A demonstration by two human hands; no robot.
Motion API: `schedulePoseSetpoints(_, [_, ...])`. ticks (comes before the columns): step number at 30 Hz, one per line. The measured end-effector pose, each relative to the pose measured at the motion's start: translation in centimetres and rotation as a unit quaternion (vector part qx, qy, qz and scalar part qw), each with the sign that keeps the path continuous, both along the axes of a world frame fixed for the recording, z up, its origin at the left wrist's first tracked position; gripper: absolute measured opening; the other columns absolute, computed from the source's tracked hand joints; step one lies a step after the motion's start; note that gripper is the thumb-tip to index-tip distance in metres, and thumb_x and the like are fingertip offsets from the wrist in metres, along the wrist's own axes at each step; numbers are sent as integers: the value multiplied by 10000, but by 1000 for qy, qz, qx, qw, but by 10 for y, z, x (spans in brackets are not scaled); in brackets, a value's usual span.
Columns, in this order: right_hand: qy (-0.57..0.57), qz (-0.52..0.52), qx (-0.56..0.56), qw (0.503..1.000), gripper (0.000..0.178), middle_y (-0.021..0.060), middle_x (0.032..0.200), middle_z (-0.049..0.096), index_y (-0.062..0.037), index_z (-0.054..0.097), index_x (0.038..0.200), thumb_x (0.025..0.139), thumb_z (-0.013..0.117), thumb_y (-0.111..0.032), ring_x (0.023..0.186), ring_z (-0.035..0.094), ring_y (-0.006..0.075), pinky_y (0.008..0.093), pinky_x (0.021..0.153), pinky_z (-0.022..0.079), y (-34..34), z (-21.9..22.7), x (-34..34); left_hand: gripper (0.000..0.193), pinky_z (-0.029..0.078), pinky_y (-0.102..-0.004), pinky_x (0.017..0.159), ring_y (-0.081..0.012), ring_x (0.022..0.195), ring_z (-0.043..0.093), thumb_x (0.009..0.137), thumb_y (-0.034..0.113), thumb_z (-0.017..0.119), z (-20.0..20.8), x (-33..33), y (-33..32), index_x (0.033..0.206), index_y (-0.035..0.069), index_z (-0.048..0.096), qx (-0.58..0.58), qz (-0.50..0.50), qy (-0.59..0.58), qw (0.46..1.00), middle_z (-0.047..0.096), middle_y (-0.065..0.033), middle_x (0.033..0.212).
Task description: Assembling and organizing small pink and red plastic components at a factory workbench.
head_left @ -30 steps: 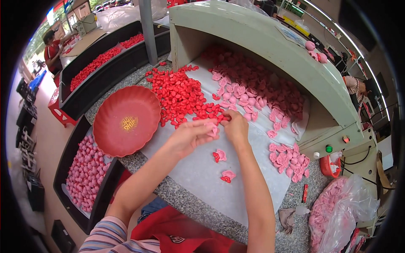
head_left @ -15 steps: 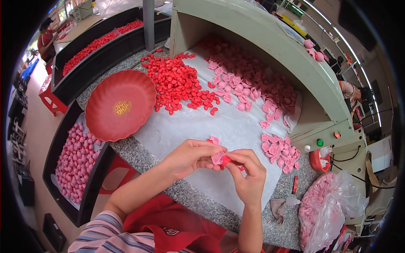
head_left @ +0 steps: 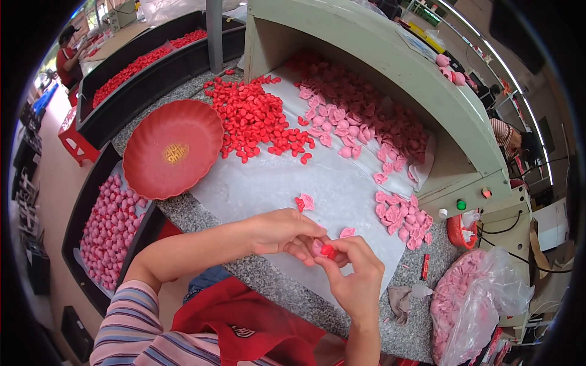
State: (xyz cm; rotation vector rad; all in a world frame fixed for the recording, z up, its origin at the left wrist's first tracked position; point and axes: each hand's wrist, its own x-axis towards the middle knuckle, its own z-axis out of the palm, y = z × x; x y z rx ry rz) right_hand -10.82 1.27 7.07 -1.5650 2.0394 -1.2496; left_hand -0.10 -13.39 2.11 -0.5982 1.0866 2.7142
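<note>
Between my two hands, above the near part of a white sheet (head_left: 244,189), is a small pink-and-red plastic piece (head_left: 327,250). My right hand (head_left: 357,265) pinches its red part between thumb and fingertips. On its pink side, the closed fingers of my left hand (head_left: 281,232) grip it; they partly cover it. Just beyond the hands lie a loose pink shell piece (head_left: 307,201), a small red piece (head_left: 300,204) beside it, and another pink shell (head_left: 347,232).
Loose red pieces (head_left: 250,116) and pink shells (head_left: 403,216) lie beyond, partly under a pale green machine housing (head_left: 378,36). Left are a red scalloped plate (head_left: 201,149) and a black tray (head_left: 152,229) of pink-red pieces. A plastic bag (head_left: 464,305) of pink parts stands right.
Both hands have drawn nearer to me with the piece between them. The pink shell and red piece beyond them now show uncovered on the sheet.
</note>
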Motion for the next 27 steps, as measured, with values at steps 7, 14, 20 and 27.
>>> schedulePoseSetpoints(7, [-155,18,3,988,248,68,830,580,5,606,860,643,719,40,640,579,116,226,573,486,0,-11,-12,282,494,-236,718,-135,823,610,779,27,643,0,11,22,1048,-41,592,-186,139,132,964,635,-99,930])
schedulePoseSetpoints(14, [-93,-26,20,995,259,62,792,565,-1,596,858,638,732,16,628,569,118,228,580,490,7,-7,0,227,520,-273,743,-157,818,625,756,-41,639,3,16,34,980,-62,612,-204,164,86,961,642,-133,910])
schedulePoseSetpoints(20, [-22,-59,-2,998,244,52,703,545,-14,562,776,631,757,-37,574,528,106,211,514,435,8,-15,10,184,518,-274,760,-155,829,623,742,-62,647,8,18,39,922,-51,613,-236,160,100,953,639,-122,898])
schedulePoseSetpoints(27, [42,-44,-108,992,213,57,690,553,-28,558,738,615,731,-7,564,538,131,237,499,443,3,-24,11,150,512,-283,788,-163,876,612,756,-71,627,12,25,46,901,-41,597,-310,191,141,920,612,-116,935])
